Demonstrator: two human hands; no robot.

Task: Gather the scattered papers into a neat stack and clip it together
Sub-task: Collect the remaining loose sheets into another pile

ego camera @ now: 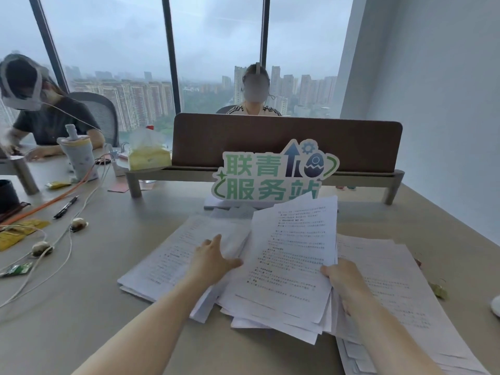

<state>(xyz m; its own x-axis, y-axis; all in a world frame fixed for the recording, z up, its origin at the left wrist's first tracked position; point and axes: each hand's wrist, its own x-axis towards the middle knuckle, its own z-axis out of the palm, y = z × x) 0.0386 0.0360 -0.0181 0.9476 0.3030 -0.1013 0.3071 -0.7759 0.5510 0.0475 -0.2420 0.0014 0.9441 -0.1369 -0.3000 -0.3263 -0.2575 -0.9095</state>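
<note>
A: Well, what can we read here?

B: Only the sign (273, 173) at the back of the desk (113, 266): big green characters, 联青 over 服务站, with a blue arrow, a gear and a cracked egg. The print on the papers is too small for us to read.

A: And where are the papers?

B: We hold a loose sheaf (289, 255) in our right hand (345, 280), thumb on top and fingers curled beneath its right edge, so it lifts clear and fans out. Our left hand (213, 262) lies flat with fingers spread on a second pile (173, 255) to the left. More sheets (400, 288) lie flat under and to the right of the right hand, overlapping and askew.

A: The room?

B: We sit at a smooth beige desk by tall windows with dark frames, grey sky and tower blocks outside. A brown padded divider (286, 143) stands on a low shelf behind the sign. Two people sit beyond, one at the far left, one behind the divider.

A: Anything else on the desk?

B: To the left we see a black pen (65, 207), an orange cable (54, 198), thin white cords, yellow sachets (19, 232), a tissue pack (148, 156) and a soft fabric bottle sleeve (79, 158).
</note>
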